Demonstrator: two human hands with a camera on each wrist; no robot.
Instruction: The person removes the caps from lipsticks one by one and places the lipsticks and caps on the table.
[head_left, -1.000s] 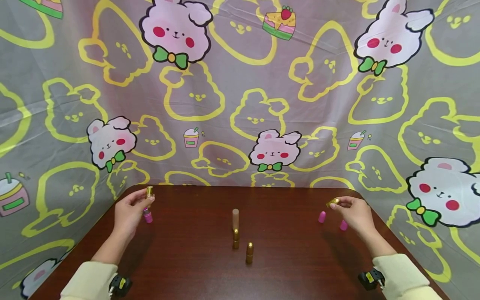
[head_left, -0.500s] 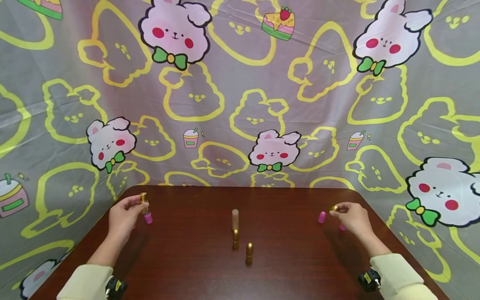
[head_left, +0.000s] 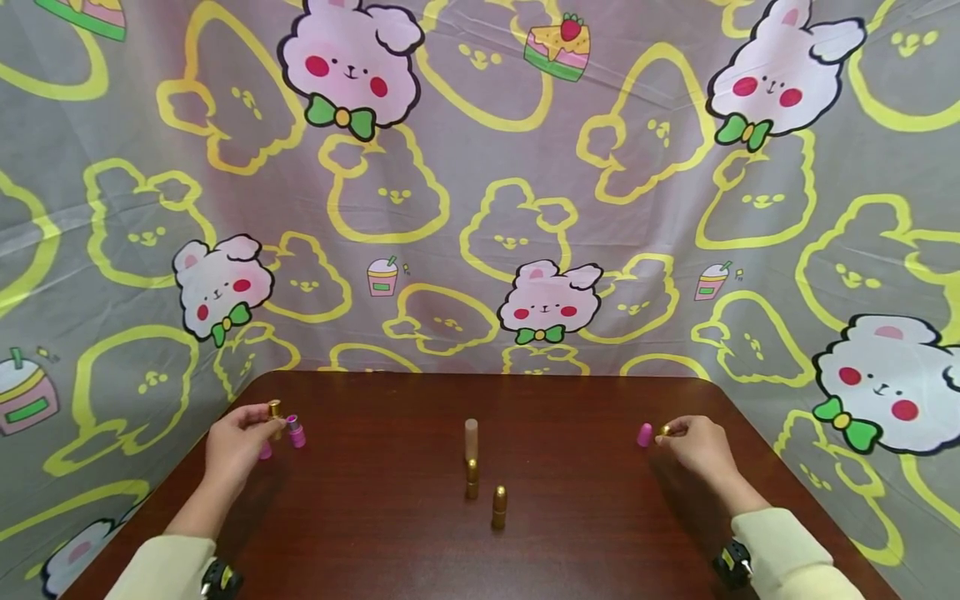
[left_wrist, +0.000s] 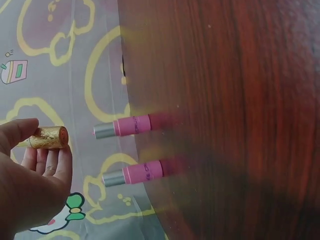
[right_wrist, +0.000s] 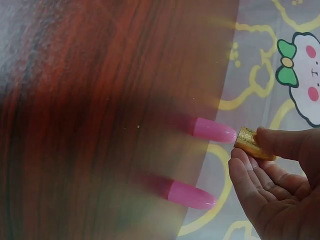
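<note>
My left hand (head_left: 231, 450) pinches a gold lipstick tube (left_wrist: 47, 137) between thumb and fingers. In the left wrist view, two uncapped pink lipstick tubes (left_wrist: 134, 125) (left_wrist: 145, 171) with silver collars stand on the table beside that hand. On the right side, thumb and fingertips of my right hand (head_left: 699, 450) hold a gold lipstick cap (right_wrist: 250, 143). Two pink lipstick caps (right_wrist: 214, 130) (right_wrist: 192, 195) stand near it in the right wrist view. From the head view, one pink cap is hidden behind my right hand.
Mid-table, a tan lipstick tube (head_left: 471, 435) stands upright behind two gold bullet-shaped lipsticks (head_left: 472, 479) (head_left: 499, 507). The dark wood table (head_left: 375, 517) has rounded far corners. A patterned curtain (head_left: 480, 208) hangs behind it and along its sides.
My left hand has moved left and lower with the gold tube, uncovering one pink tube in full. My right hand has come down with the gold cap, covering one pink cap.
</note>
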